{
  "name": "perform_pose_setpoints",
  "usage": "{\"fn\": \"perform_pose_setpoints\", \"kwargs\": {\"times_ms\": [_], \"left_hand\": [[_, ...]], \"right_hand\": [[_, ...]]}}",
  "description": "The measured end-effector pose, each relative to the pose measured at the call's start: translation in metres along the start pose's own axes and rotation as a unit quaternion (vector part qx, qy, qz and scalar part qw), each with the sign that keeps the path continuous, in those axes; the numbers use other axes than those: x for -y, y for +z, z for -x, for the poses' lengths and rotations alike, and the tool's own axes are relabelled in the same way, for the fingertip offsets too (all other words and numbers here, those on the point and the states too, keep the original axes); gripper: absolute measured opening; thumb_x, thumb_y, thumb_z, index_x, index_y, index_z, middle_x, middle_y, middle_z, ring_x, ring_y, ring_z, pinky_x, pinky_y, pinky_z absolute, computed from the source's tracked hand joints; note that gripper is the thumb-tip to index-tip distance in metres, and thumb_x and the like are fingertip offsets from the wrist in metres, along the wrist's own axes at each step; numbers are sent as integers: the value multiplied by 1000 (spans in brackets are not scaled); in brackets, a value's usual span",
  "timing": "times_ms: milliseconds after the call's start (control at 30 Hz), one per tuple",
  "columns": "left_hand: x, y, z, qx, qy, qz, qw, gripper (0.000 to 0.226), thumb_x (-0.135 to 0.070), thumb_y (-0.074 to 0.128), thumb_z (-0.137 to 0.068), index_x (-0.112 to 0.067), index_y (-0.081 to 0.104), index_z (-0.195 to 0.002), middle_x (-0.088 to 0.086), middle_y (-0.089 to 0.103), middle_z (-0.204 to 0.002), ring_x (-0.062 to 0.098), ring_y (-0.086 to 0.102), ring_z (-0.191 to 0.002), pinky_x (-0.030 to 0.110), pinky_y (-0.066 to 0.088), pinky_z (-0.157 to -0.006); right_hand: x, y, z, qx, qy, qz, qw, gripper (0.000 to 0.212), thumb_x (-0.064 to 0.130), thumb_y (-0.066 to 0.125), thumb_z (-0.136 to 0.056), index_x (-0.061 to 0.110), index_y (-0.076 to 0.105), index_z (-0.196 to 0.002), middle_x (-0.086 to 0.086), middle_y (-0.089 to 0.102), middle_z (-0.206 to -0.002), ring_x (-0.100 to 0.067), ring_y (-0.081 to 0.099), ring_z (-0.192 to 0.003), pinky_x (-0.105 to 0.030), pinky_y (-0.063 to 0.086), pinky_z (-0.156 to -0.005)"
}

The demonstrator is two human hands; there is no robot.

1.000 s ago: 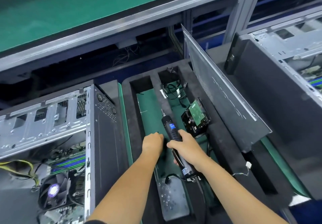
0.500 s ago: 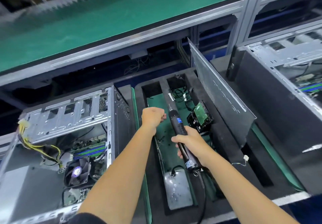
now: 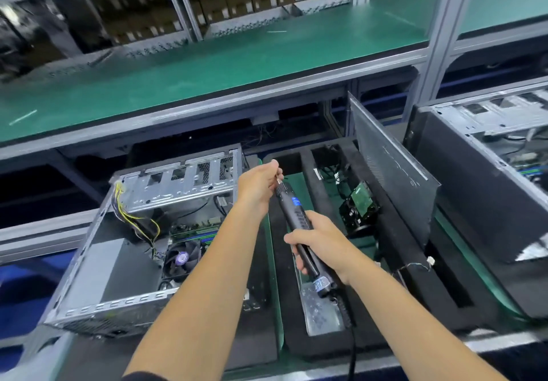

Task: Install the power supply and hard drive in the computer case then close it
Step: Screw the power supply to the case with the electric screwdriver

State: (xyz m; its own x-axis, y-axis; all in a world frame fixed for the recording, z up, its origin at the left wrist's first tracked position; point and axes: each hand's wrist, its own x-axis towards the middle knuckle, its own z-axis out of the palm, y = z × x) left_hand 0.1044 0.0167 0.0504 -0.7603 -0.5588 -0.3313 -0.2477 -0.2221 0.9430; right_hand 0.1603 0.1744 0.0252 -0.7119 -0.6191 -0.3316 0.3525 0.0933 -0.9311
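Workbench (image 3: 237, 63): green mat surface on a grey metal frame, running across the far side above the work area.
Computer case (image 3: 118, 265): lies open side up at left; holds a motherboard, a cooler fan (image 3: 181, 257), and yellow and black cables (image 3: 133, 217) trailing from the drive bay; the near left bay shows a plain grey surface.
Second case (image 3: 486, 173): at right, also open; cut off by the frame edge.
Foam tray (image 3: 409, 262): black, with long slots, between the two cases.
Side panel (image 3: 391, 173): stands on edge in a tray slot, leaning.
Hard drive (image 3: 360, 205): rests tilted in the tray beside the panel, circuit board up, outside the computer case.
Tray cables (image 3: 332, 173): black bundle in the far slot; detail unclear.
Electric screwdriver (image 3: 296, 217): black, held above the tray, tip pointing away; its cord runs off the bottom edge.
Right hand (image 3: 318, 240): fingers wrapped round the screwdriver body.
Left hand (image 3: 261, 185): fingertips pinched at the screwdriver tip; whatever they hold is too small to tell.
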Motion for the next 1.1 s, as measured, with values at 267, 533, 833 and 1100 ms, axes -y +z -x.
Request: {"fn": "perform_pose_setpoints", "kwargs": {"times_ms": [267,533,833,1100], "left_hand": [[-28,-77,42,49,4,226,973,17,-9,48,-99,1,52,-85,9,54,-70,13,52,-51,19,43,-55],[-26,-206,83,78,-2,226,971,23,-14,49,-98,-3,56,-80,1,65,-55,10,61,-53,24,48,-62],[-2,-291,135,51,-4,291,955,11,-8,53,-96,3,53,-92,11,59,-71,14,57,-50,23,55,-62],[24,-324,158,16,-25,309,950,15,-12,57,-94,3,55,-94,10,61,-72,12,59,-48,20,50,-49]], "right_hand": [[6,87,25,-5,-51,31,998,26,15,69,-79,11,53,-100,-8,59,-67,-27,56,-48,-32,48,-47],[-11,209,52,1,-61,23,998,29,10,67,-86,23,51,-106,-9,59,-68,-25,56,-49,-32,48,-46],[-48,297,93,5,-44,21,999,30,8,66,-86,9,50,-111,-8,58,-63,-25,56,-47,-31,48,-45],[-70,321,118,37,-21,31,999,32,12,68,-81,12,50,-107,-13,56,-69,-25,56,-49,-31,48,-46]]}}
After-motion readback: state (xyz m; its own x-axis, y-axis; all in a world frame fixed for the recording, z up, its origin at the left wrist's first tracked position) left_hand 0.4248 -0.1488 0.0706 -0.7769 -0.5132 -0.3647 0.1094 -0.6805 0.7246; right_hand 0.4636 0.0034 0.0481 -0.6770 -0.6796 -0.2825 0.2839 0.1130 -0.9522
